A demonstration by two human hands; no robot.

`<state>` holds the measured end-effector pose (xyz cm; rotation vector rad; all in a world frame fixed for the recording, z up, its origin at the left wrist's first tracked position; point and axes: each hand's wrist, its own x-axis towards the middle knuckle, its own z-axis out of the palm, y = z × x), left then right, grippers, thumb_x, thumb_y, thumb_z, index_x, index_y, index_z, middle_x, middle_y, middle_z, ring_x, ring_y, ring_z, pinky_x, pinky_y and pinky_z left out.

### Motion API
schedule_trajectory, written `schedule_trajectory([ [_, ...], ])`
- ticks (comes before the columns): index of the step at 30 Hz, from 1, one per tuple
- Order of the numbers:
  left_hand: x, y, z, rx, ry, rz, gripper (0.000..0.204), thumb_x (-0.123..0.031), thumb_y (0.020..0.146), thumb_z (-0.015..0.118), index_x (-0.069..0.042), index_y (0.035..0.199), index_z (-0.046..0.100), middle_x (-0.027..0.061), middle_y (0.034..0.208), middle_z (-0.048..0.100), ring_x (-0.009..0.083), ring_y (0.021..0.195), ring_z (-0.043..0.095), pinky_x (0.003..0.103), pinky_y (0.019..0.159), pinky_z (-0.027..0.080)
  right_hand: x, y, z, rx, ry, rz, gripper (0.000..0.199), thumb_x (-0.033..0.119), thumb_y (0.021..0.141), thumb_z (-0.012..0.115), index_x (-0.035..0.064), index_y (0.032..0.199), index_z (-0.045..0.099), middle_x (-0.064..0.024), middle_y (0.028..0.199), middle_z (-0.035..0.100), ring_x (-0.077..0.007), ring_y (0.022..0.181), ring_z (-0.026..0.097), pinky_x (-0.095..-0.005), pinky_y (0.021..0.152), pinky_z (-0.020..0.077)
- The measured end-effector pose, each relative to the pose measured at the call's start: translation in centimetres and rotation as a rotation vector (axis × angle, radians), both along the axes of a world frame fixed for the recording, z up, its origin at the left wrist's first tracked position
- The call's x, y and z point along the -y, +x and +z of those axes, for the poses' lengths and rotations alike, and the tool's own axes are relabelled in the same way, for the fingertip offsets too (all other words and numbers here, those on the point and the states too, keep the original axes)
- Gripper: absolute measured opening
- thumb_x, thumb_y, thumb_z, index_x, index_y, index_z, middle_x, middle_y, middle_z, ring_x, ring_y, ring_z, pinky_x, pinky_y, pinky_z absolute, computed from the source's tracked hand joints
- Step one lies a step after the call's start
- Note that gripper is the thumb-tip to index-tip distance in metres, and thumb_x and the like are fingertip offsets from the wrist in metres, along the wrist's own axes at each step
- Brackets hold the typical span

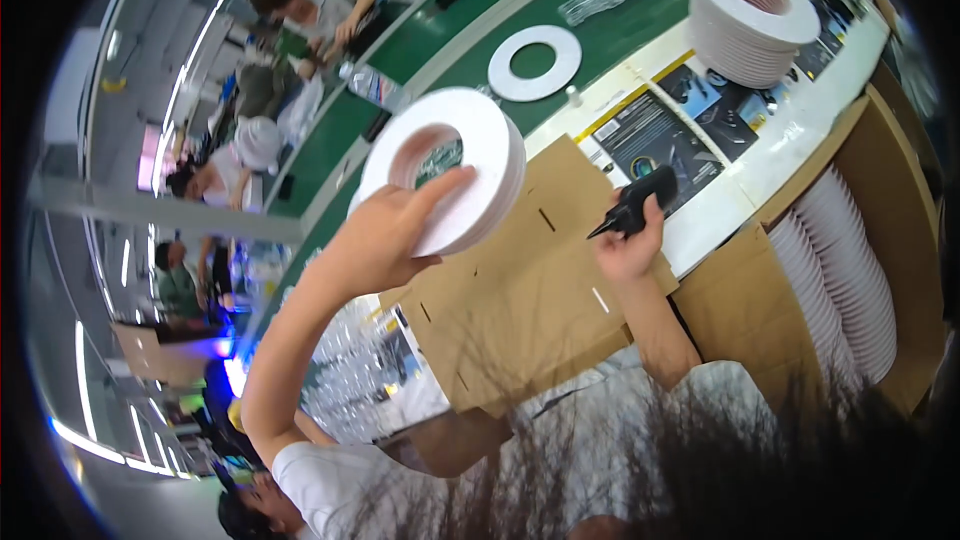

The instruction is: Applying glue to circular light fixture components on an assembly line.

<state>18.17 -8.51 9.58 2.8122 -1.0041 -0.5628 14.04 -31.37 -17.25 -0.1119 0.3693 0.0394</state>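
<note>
My left hand [375,240] is raised and closed round a short stack of flat white rings [480,130], its thumb pressed on the front face near the hole. My right hand [632,248] grips a black hand-sized object with a pointed tip [648,198]; its exact kind I cannot make out. Below both hands lies a flat brown cardboard piece [500,290] with small slots. A single white ring [496,68] rests on the green surface beyond the raised stack. Farther right, a taller stack of white rings [705,35] stands on the printed packages.
At the right, an open carton [730,290] holds rows of white rings [850,270]. Dark printed packages [665,155] lie on the white table. Clear plastic pieces [350,370] sit at left, and a clear bottle [372,85] lies on the green belt [420,45]. Other people work beyond.
</note>
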Motion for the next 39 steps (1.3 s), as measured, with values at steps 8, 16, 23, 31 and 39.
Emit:
schedule_trajectory([
  [8, -4.8, -7.5, -13.9, -0.058, -0.095, 0.008, 0.087, -0.013, 0.076, 0.074, -0.019, 0.152, 0.031, 0.0122, 0.089, 0.068, 0.0357, 0.085, 0.065, 0.043, 0.083, 0.048, -0.2, 0.2, -0.6, 0.207, -0.113, 0.05, 0.048, 0.054, 0.092, 0.059, 0.0066, 0.103, 0.06, 0.003, 0.056, 0.043, -0.0078, 0.043, 0.032, -0.0233, 0.04, 0.0241],
  [16, -5.7, -8.7, -17.8, 0.082, -0.07, -0.102, 0.091, -0.014, 0.072, 0.077, -0.019, 0.152, 0.034, 0.0075, 0.096, 0.063, 0.0284, 0.097, 0.06, 0.04, 0.094, 0.044, 0.0, 0.2, -0.3, 0.187, -0.118, 0.105, 0.048, 0.052, 0.092, 0.06, 0.0058, 0.103, 0.061, 0.0022, 0.057, 0.046, -0.0056, 0.042, 0.033, -0.0206, 0.039, 0.0237],
  [23, -6.0, -7.5, -12.9, 0.203, -0.096, -0.202, 0.084, -0.031, 0.075, 0.08, -0.016, 0.147, 0.042, 0.0146, 0.124, 0.059, 0.0327, 0.123, 0.051, 0.049, 0.106, 0.036, -0.3, 0.5, -0.6, 0.174, -0.226, 0.157, 0.049, 0.053, 0.093, 0.059, 0.0051, 0.102, 0.061, 0.0017, 0.057, 0.046, -0.0052, 0.042, 0.034, -0.0198, 0.039, 0.0244],
  [31, -3.5, -0.7, -2.9, 0.385, -0.31, 0.052, 0.052, -0.029, 0.087, 0.07, -0.007, 0.131, 0.056, 0.0201, 0.116, 0.064, 0.0389, 0.106, 0.062, 0.044, 0.091, 0.05, -3.8, 1.6, 6.8, 0.383, -0.958, 0.031, 0.027, 0.018, 0.09, 0.068, 0.0046, 0.112, 0.057, -0.007, 0.089, 0.066, -0.0082, 0.063, 0.058, -0.02, 0.051, 0.0446],
  [39, -0.5, -2.3, -9.6, 0.59, -0.678, 0.252, 0.039, -0.039, 0.074, 0.077, -0.004, 0.089, 0.068, 0.0114, 0.083, 0.063, 0.0302, 0.074, 0.064, 0.037, 0.064, 0.052, -10.3, 0.7, 8.8, 0.889, -1.449, 0.389, 0.033, 0.008, 0.074, 0.076, 0.001, 0.104, 0.062, -0.0061, 0.092, 0.067, -0.0153, 0.085, 0.065, -0.0332, 0.07, 0.0523],
])
